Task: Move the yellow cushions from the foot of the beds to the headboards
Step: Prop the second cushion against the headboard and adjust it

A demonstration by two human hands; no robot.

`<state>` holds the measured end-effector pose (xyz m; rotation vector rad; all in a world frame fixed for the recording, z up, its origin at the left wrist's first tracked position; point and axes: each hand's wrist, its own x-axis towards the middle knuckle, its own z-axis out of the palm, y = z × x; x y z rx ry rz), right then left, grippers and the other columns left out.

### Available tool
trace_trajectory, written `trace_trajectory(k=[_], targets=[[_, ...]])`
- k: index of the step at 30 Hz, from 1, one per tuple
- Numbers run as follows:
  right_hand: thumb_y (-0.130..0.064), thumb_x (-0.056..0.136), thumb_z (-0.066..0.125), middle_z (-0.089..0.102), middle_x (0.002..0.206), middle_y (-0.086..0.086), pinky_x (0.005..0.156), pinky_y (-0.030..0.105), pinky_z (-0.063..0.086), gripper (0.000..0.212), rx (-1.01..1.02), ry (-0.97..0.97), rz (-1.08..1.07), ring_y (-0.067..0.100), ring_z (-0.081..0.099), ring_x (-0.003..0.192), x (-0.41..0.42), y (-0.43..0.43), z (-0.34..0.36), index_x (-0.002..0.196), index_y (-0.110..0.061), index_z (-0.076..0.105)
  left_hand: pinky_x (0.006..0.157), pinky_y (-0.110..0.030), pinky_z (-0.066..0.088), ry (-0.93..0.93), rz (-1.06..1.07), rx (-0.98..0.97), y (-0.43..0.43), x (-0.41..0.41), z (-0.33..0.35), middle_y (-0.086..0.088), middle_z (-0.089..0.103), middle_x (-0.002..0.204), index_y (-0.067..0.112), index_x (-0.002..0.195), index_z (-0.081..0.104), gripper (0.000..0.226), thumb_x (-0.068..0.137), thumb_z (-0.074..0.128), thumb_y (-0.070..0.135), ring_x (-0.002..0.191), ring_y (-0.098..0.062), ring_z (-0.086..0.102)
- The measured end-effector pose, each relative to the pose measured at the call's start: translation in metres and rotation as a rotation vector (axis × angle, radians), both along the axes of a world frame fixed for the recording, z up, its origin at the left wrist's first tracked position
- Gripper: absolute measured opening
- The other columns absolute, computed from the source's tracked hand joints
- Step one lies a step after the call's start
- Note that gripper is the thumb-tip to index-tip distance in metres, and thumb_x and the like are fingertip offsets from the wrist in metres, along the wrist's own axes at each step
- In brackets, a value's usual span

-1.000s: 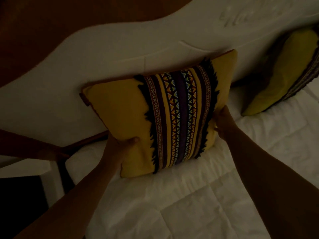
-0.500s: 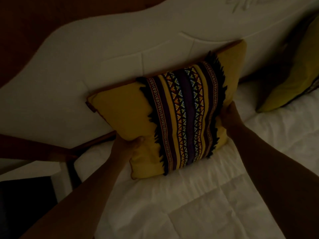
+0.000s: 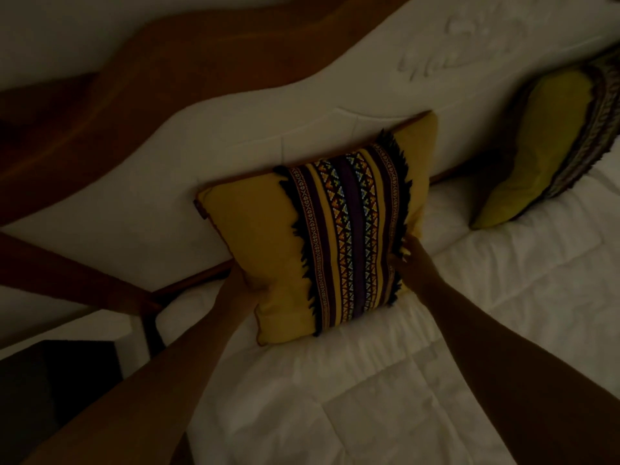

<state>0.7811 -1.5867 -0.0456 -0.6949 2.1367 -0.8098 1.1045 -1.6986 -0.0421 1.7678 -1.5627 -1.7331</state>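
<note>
Yellow cushion [image 3: 268, 250] with a woven striped band down its middle, propped upright and a little tilted against the pale headboard [image 3: 208, 169], bottom edge on the white quilt [image 3: 385, 380]. Gripped at both lower sides: left hand [image 3: 243, 283] tucked around and partly behind the left edge (fingers mostly hidden, so hard to say how tightly curled), right hand [image 3: 407, 260] pressed flat against the fringed right edge, fingertips into the fabric. Placing step, by the look of it, nearly done: already at the head end, only being squared and seated. Further right, a second yellow cushion [image 3: 543, 146] leaning at the same headboard, apart from the first. Down at the lower left, a dark bedside unit [image 3: 67, 380] just beside the mattress.

Next, probably: a small nudge to straighten, then both hands eased off gently so as not to tip it forward (soft filling, likely to slump). Whether more cushions wait at the foot, impossible to tell from here.
</note>
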Motion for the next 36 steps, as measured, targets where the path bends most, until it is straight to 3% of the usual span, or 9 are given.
trace_trajectory(k=[3, 7, 11, 16, 20, 25, 29, 33, 36], targets=[[-0.023, 0.094, 0.063, 0.043, 0.151, 0.011, 0.113, 0.050, 0.037, 0.066, -0.006, 0.055, 0.102, 0.030, 0.043, 0.137, 0.031, 0.014, 0.013, 0.152, -0.013, 0.031, 0.093, -0.042, 0.051, -0.014, -0.046, -0.061, 0.009, 0.012, 0.002, -0.004, 0.053, 0.129, 0.019, 0.146, 0.036, 0.081, 0.078, 0.080, 0.022, 0.114, -0.022, 0.053], [-0.020, 0.092, 0.066, 0.048, 0.146, 0.013, 0.110, 0.045, 0.040, 0.065, 0.001, 0.132, 0.158, 0.028, 0.048, 0.133, 0.062, 0.038, 0.035, 0.148, -0.006, 0.037, 0.061, -0.003, 0.038, -0.051, -0.138, -0.154, 0.025, 0.025, 0.014, 0.023, 0.052, 0.095, 0.017, 0.129, 0.053, 0.052, 0.082, 0.076, 0.016, 0.086, 0.004, 0.053], [-0.022, 0.093, 0.065, 0.049, 0.145, 0.012, 0.107, 0.038, 0.040, 0.061, 0.010, 0.195, 0.206, 0.031, 0.049, 0.131, 0.088, 0.074, 0.064, 0.147, -0.008, 0.040, 0.065, -0.006, 0.034, -0.084, -0.255, -0.199, 0.052, 0.041, 0.041, 0.016, 0.053, 0.099, 0.013, 0.133, 0.051, 0.056, 0.083, 0.076, 0.018, 0.083, 0.006, 0.047], [-0.028, 0.092, 0.065, 0.055, 0.139, 0.011, 0.091, 0.024, 0.034, 0.055, 0.001, 0.267, 0.241, 0.028, 0.053, 0.125, 0.119, 0.128, 0.103, 0.141, -0.013, 0.046, 0.092, -0.018, 0.032, -0.214, -0.522, -0.212, 0.099, 0.066, 0.093, -0.008, 0.051, 0.140, 0.012, 0.141, 0.044, 0.063, 0.087, 0.071, 0.028, 0.120, -0.018, 0.049], [-0.032, 0.090, 0.068, 0.058, 0.136, 0.009, 0.087, 0.023, 0.035, 0.060, -0.055, 0.332, 0.263, 0.024, 0.057, 0.115, 0.151, 0.175, 0.137, 0.142, -0.015, 0.044, 0.102, -0.027, 0.040, -0.272, -0.622, -0.326, 0.144, 0.093, 0.143, -0.010, 0.058, 0.125, 0.002, 0.132, 0.053, 0.049, 0.090, 0.067, 0.022, 0.113, -0.021, 0.054], [-0.038, 0.090, 0.067, 0.051, 0.145, 0.010, 0.102, 0.031, 0.041, 0.067, -0.063, 0.435, 0.375, 0.026, 0.050, 0.130, 0.198, 0.231, 0.171, 0.146, -0.013, 0.039, 0.071, 0.009, 0.026, -0.207, -0.610, -0.457, 0.206, 0.127, 0.192, -0.012, 0.051, 0.134, 0.000, 0.139, 0.042, 0.050, 0.094, 0.061, 0.012, 0.109, -0.015, 0.047], [-0.046, 0.091, 0.061, 0.041, 0.154, 0.007, 0.114, 0.039, 0.035, 0.074, -0.002, 0.506, 0.449, 0.024, 0.039, 0.140, 0.227, 0.270, 0.189, 0.152, -0.016, 0.031, 0.090, -0.003, 0.022, -0.265, -0.653, -0.522, 0.246, 0.154, 0.215, -0.013, 0.044, 0.146, 0.006, 0.147, 0.031, 0.053, 0.099, 0.053, 0.017, 0.132, -0.021, 0.043], [-0.045, 0.090, 0.063, 0.051, 0.145, 0.007, 0.108, 0.039, 0.042, 0.068, -0.052, 0.535, 0.426, 0.024, 0.049, 0.131, 0.245, 0.300, 0.206, 0.146, -0.015, 0.040, 0.101, -0.016, 0.028, -0.337, -0.654, -0.634, 0.276, 0.178, 0.231, -0.009, 0.048, 0.145, 0.014, 0.148, 0.036, 0.058, 0.096, 0.058, 0.029, 0.130, -0.019, 0.046], [-0.042, 0.089, 0.066, 0.056, 0.139, 0.007, 0.098, 0.030, 0.043, 0.062, -0.112, 0.572, 0.420, 0.023, 0.053, 0.125, 0.253, 0.318, 0.219, 0.142, -0.015, 0.045, 0.095, -0.010, 0.026, -0.364, -0.676, -0.668, 0.293, 0.189, 0.239, -0.009, 0.048, 0.145, 0.014, 0.147, 0.037, 0.059, 0.095, 0.059, 0.031, 0.129, -0.019, 0.046]])
